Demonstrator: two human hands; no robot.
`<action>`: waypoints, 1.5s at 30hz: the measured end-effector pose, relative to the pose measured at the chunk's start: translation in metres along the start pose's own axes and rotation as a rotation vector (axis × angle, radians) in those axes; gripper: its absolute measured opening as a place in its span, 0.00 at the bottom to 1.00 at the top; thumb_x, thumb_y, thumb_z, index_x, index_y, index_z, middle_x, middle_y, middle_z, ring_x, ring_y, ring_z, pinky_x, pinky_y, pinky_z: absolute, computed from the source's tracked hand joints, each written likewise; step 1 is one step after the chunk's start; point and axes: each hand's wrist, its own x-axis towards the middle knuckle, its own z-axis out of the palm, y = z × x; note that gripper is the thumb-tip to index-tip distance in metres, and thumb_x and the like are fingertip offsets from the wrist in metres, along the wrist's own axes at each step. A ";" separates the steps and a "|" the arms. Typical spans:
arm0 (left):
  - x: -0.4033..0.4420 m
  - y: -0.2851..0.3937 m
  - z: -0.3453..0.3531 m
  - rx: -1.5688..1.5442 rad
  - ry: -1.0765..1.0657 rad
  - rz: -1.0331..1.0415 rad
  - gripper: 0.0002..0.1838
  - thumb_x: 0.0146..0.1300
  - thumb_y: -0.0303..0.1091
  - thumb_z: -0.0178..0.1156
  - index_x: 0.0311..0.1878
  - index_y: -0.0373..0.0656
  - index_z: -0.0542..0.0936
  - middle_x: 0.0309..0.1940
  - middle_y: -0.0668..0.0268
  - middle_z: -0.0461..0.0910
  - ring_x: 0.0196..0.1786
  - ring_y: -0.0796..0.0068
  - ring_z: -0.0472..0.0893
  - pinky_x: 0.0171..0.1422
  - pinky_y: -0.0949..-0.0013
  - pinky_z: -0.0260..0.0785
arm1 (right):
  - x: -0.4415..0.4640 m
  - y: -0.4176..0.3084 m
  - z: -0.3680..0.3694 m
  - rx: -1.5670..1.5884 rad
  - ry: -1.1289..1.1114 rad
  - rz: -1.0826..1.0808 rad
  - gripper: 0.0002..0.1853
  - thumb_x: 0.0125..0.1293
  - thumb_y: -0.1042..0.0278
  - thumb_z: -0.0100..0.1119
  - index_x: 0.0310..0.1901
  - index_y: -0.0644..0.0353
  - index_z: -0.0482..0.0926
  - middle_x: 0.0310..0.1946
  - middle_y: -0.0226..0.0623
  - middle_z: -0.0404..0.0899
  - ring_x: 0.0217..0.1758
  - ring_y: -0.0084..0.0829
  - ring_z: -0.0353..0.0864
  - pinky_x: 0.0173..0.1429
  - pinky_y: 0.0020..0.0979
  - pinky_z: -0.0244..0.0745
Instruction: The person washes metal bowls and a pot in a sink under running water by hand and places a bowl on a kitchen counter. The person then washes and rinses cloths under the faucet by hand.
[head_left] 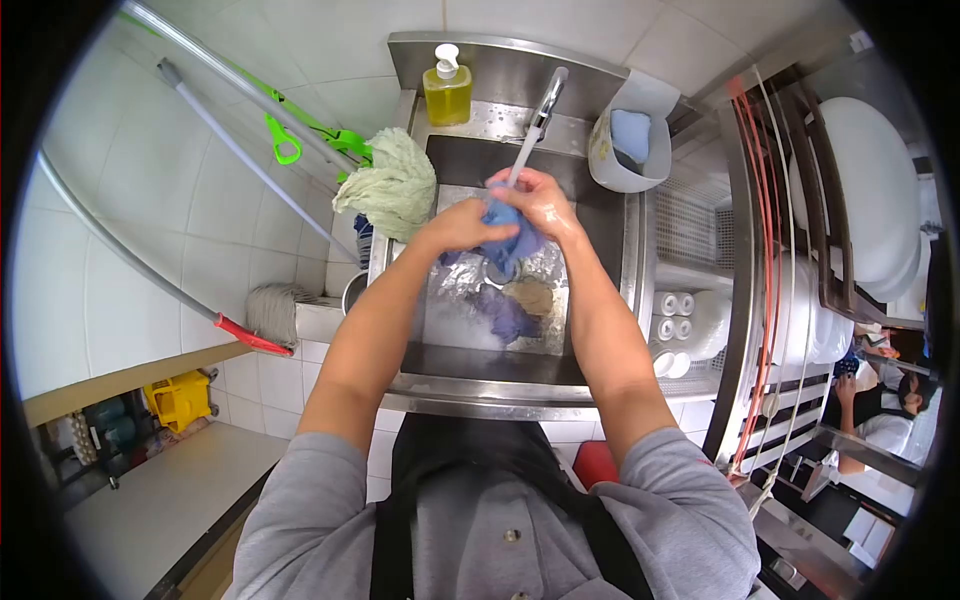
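Note:
Over the steel sink (415, 375), my left hand (467, 224) and my right hand (540, 200) are together, both closed on a wet blue cloth (505, 240). Water from the tap (550, 100) runs onto my right hand and the cloth. Below them, a purple cloth (500, 312) and a tan cloth (530, 295) lie in shallow water on the sink floor.
A pale green mop head (388, 185) hangs at the sink's left edge. Behind stands a yellow soap bottle (447, 90). At the right are a white holder (630, 178) with a blue sponge, and racks of dishes (855, 190). Another person (890, 420) is far right.

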 end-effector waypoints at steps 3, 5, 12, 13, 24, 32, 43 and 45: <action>0.018 -0.020 -0.007 0.136 -0.022 -0.153 0.17 0.63 0.42 0.64 0.46 0.37 0.83 0.36 0.64 0.84 0.37 0.76 0.81 0.43 0.69 0.72 | 0.007 -0.008 0.006 -0.048 0.005 -0.005 0.13 0.61 0.71 0.66 0.46 0.64 0.81 0.37 0.27 0.82 0.38 0.18 0.77 0.45 0.22 0.73; 0.022 -0.029 -0.010 -0.159 0.043 -0.105 0.14 0.67 0.42 0.61 0.42 0.39 0.83 0.34 0.67 0.84 0.35 0.80 0.80 0.41 0.73 0.72 | 0.005 -0.009 0.006 0.000 0.119 0.008 0.13 0.59 0.70 0.69 0.45 0.63 0.83 0.34 0.29 0.84 0.36 0.19 0.78 0.43 0.24 0.74; 0.010 -0.010 -0.002 -1.161 0.351 -0.165 0.10 0.70 0.37 0.56 0.46 0.40 0.78 0.36 0.68 0.81 0.35 0.78 0.80 0.40 0.69 0.76 | -0.016 0.007 -0.024 -0.112 -0.135 0.135 0.16 0.57 0.65 0.71 0.43 0.64 0.83 0.37 0.30 0.84 0.44 0.21 0.79 0.51 0.25 0.73; 0.009 -0.010 0.007 -1.159 0.352 -0.166 0.10 0.70 0.37 0.56 0.46 0.40 0.78 0.36 0.68 0.81 0.35 0.78 0.80 0.40 0.69 0.76 | -0.016 0.012 -0.023 -0.110 -0.136 0.135 0.16 0.57 0.65 0.71 0.43 0.64 0.83 0.37 0.30 0.84 0.44 0.21 0.79 0.51 0.25 0.73; 0.053 -0.109 0.080 -1.097 0.267 -0.663 0.17 0.69 0.47 0.46 0.45 0.45 0.77 0.40 0.61 0.80 0.39 0.64 0.81 0.44 0.57 0.75 | 0.026 0.083 0.050 -0.201 0.830 -0.059 0.09 0.56 0.68 0.63 0.27 0.67 0.82 0.19 0.35 0.80 0.23 0.22 0.74 0.30 0.30 0.71; 0.002 -0.082 0.056 -0.857 0.117 -0.707 0.19 0.62 0.44 0.60 0.47 0.38 0.79 0.37 0.62 0.81 0.36 0.71 0.80 0.40 0.64 0.72 | 0.012 0.114 0.013 -0.462 0.528 0.050 0.07 0.60 0.69 0.58 0.34 0.62 0.84 0.26 0.41 0.81 0.29 0.27 0.79 0.36 0.34 0.73; 0.011 -0.049 0.014 0.115 -0.014 -0.416 0.19 0.58 0.41 0.65 0.45 0.36 0.80 0.32 0.64 0.81 0.36 0.72 0.79 0.42 0.67 0.73 | 0.014 0.063 -0.012 -0.144 -0.031 0.278 0.13 0.58 0.62 0.67 0.38 0.64 0.85 0.30 0.35 0.84 0.36 0.22 0.78 0.42 0.29 0.74; 0.022 -0.075 0.029 -0.550 0.274 -0.283 0.17 0.65 0.43 0.62 0.44 0.36 0.80 0.33 0.64 0.80 0.36 0.70 0.81 0.40 0.65 0.74 | -0.005 0.042 -0.009 -0.274 -0.106 0.327 0.16 0.57 0.59 0.70 0.37 0.65 0.85 0.28 0.32 0.83 0.34 0.21 0.77 0.40 0.29 0.73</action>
